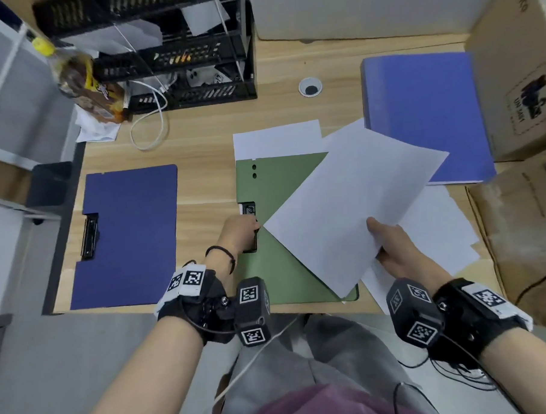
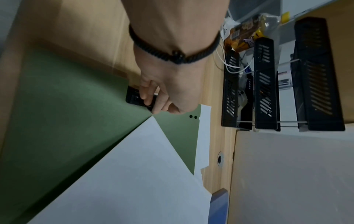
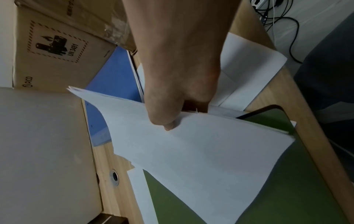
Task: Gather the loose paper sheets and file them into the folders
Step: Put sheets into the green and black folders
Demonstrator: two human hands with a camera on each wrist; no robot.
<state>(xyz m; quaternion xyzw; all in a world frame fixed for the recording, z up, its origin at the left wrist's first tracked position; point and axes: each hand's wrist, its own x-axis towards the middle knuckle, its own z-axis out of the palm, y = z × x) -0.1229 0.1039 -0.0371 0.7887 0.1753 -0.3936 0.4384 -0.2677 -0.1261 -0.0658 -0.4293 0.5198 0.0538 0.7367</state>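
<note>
Head view bright, edges bowed; both wrist views dim, soft.

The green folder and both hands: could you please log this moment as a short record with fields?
green folder: flat on the desk
left hand: grip on the folder's black clip
right hand: grips paper sheets, tilted over the folder
loose sheets: more under the right hand
other folders: dark blue folder, light blue folder

The right hand point(image 3: 178, 91) pinches a thin sheaf of white paper sheets point(image 3: 201, 159), thumb on top, holding it tilted above a flat green folder point(image 3: 287, 181) on the pale wooden desk point(image 3: 107, 163). Behind the hand lie more loose white sheets point(image 3: 249, 68), a blue folder point(image 3: 113, 78) and a brown cardboard box point(image 3: 57, 53) printed "UN 3481".
</note>
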